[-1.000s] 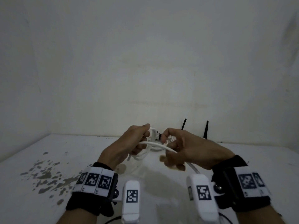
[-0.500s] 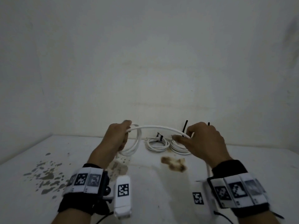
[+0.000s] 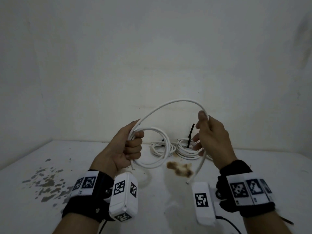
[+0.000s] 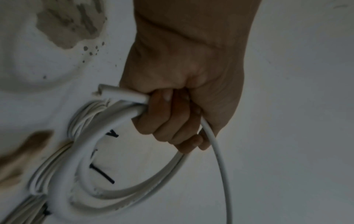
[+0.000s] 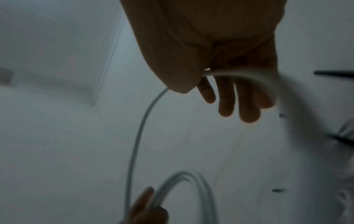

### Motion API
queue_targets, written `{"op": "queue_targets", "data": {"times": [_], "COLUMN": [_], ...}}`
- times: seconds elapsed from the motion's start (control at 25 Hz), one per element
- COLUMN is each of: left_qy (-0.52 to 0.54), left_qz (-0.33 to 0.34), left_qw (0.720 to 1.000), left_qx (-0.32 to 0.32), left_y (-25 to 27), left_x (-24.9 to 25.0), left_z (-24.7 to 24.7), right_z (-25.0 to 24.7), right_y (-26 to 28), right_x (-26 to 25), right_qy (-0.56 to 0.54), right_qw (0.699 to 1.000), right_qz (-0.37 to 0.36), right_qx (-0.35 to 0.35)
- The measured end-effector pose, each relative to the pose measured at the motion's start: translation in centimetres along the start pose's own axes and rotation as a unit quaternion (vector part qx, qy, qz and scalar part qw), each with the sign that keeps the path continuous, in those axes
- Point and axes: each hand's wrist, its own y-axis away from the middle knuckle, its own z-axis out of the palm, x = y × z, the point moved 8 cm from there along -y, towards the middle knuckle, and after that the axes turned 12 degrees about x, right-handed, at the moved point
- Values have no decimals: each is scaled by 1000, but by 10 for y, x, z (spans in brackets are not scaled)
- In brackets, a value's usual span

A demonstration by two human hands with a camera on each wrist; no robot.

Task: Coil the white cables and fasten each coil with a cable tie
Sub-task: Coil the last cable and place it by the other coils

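Cable arcs from my left hand, fisted round the coil, to my right hand pinching it, tail hanging.

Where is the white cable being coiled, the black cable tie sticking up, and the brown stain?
white cable [image 3: 177, 100]: head view, top of the raised arc between both hands.
black cable tie [image 3: 191, 131]: head view, its upright tail.
brown stain [image 3: 179, 168]: head view, its middle.

Head view looks down-forward at table; wrist views close, sharing white cable.
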Motion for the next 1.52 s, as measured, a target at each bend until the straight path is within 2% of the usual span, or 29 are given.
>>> {"op": "queue_targets", "data": {"times": [0.08,0.12,0.2,0.36,0.56,0.6,0.72,0.84,0.92,1.0,1.08,1.16,1.24,1.36,1.52], "left_qy": [5,6,8,-16,-84,-90,-114,-105,-85,-68,-58,-51,-36,-44,-1], "left_qz": [-14,-21,-38,-37,-2,1,6,19,24,22,28,41,49,67,89], "left_qw": [1000,999,999,999,996,996,993,993,994,995,994,991,989,984,975], "left_qx": [-19,-25,-38,-37,-5,-5,11,57,70,76,91,116,136,161,205], "left_y": [5,6,8,8,10,11,8,4,2,0,-1,-1,-1,-1,1], "left_x": [-4,-6,-11,-19,-16,-16,-20,-18,-15,-14,-14,-13,-14,-13,-6], "left_z": [10,14,20,24,25,26,28,18,14,15,17,16,17,18,11], "right_z": [2,2,4,7,-13,-11,9,28,41,55,67,75,76,69,66], "right_y": [2,3,0,-1,-9,-9,-1,10,19,30,44,53,52,48,55], "right_x": [-1,0,8,22,22,24,31,38,41,37,25,21,28,29,15], "right_qy": [141,171,115,-63,-128,-142,-205,-206,-203,-175,-139,-135,-115,-35,-17], "right_qw": [988,983,992,997,986,985,968,947,933,931,934,930,942,973,964], "right_qz": [-60,-69,-49,48,26,42,142,235,271,260,216,199,195,142,123], "right_qx": [-5,-9,-9,15,101,90,-1,-75,-123,-186,-247,-277,-250,-176,-237]}}
